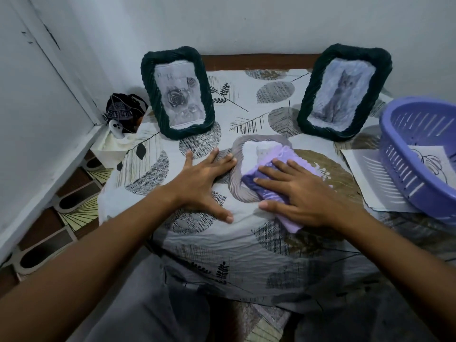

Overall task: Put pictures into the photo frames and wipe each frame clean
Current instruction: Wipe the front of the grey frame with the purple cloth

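Observation:
A pale grey woven frame [238, 154] lies flat on the table's middle with a picture in it. My right hand [296, 191] presses a folded purple cloth [276, 169] onto that frame with straight fingers. Left of it, my left hand [202, 181] lies flat on the tablecloth, its fingertips touching the frame's left edge. Two dark green woven frames stand upright at the back: the left one [177, 92] shows a rose picture, the right one [345, 92] a cat picture.
A purple plastic basket [404, 169] with a drawing inside sits at the right edge, on top of loose printed sheets [365, 174]. The leaf-patterned tablecloth [246, 243] hangs over the front edge. A dark bag [123, 109] sits in the left wall corner.

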### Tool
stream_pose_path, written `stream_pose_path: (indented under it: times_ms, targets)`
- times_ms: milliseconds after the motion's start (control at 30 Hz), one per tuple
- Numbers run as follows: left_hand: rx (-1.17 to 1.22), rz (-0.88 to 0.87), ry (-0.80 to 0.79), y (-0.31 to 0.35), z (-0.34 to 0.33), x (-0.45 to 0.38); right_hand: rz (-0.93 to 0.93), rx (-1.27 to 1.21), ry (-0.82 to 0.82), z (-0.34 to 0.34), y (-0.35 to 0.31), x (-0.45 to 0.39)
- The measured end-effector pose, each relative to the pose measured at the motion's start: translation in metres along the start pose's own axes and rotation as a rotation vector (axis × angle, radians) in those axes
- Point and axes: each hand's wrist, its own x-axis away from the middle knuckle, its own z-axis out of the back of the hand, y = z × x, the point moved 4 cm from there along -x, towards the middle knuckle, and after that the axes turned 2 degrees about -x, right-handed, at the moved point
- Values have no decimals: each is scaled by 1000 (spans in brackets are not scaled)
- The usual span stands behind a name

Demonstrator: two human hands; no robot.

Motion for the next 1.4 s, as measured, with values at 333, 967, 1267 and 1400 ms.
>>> stream_pose_path:
  times_ms: [333,967,1267,1400]
  targets:
    - [0,-4,30,0,-1,-1,3,14,4,-1,-20,-13]
    - [24,13,51,4,3,2,24,56,7,12,-31,-10]
    - [36,14,42,5,3,1,18,18,-2,12,-29,-11]
    - [36,15,35,5,3,1,-2,8,11,16,-32,-8]
